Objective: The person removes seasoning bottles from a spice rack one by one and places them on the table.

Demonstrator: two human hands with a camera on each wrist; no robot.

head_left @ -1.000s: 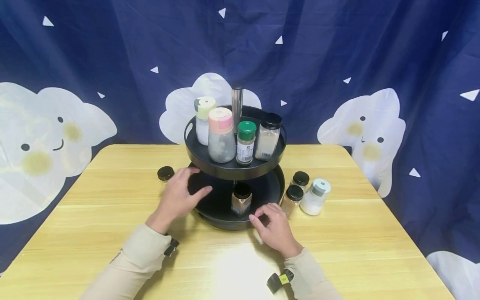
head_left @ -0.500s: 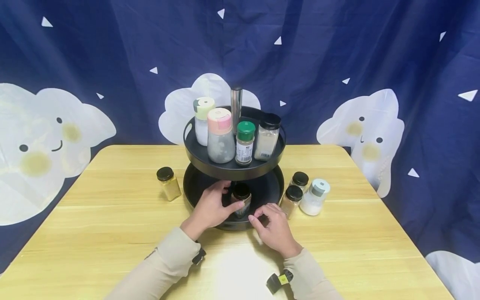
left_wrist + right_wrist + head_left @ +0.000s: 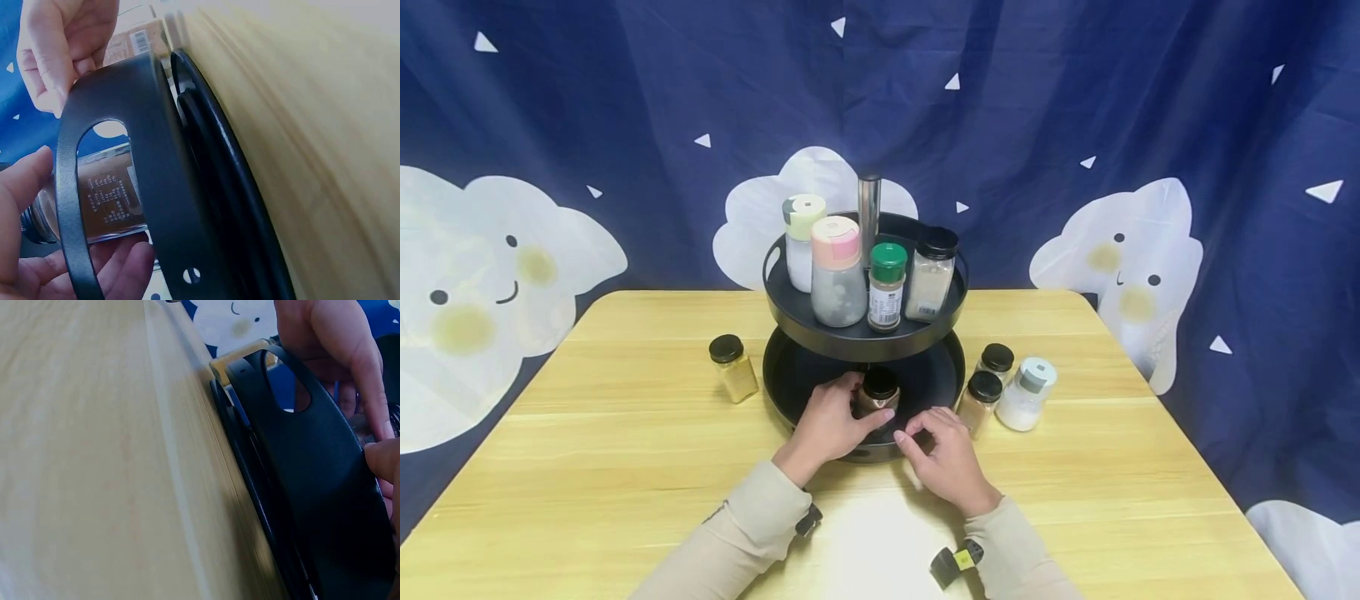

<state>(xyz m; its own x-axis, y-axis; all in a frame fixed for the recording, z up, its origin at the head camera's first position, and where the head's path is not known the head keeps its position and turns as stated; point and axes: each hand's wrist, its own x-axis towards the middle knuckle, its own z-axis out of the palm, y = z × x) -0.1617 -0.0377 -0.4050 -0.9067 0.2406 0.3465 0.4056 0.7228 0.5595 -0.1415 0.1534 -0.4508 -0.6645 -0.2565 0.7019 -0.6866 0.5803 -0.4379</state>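
A: Blue curtain (image 3: 1000, 100) behind the rack (image 3: 865, 342); wooden table (image 3: 550, 500) under it. Rack black, two-tiered, no visible turn since a second ago.

B: Hands?

A: Left hand (image 3: 829, 421) in the rack's lower tier, thumb and fingers clamped on the brown jar (image 3: 879, 390). One second ago it was at the rack's left edge, holding nothing; half a second ago it reached the jar. Now it wraps closer.

B: The jar's place?

A: Lower tier, toward the rack's front, black lid up. Left wrist view shows its printed side through the rack's slot. Whether its base touches the tier floor, cannot tell.

B: Right hand (image 3: 946, 462)?

A: At the rack's front right rim, touching, fingertips near together. Whether they pinch the rim, cannot tell. Same spot as in both earlier frames.

B: Smaller items?

A: Rack's upper tier, unmoved: pink-lidded shaker (image 3: 838, 275), pale-green-lidded shaker (image 3: 802, 242), tall jar (image 3: 931, 279). Right of the rack: white shaker (image 3: 1026, 394), two black-lidded jars (image 3: 981, 398). Left of the rack: yellow jar (image 3: 734, 369), partly covered a second ago, now fully visible. Smallest: green-capped bottle (image 3: 887, 292), rack's upper tier, front.
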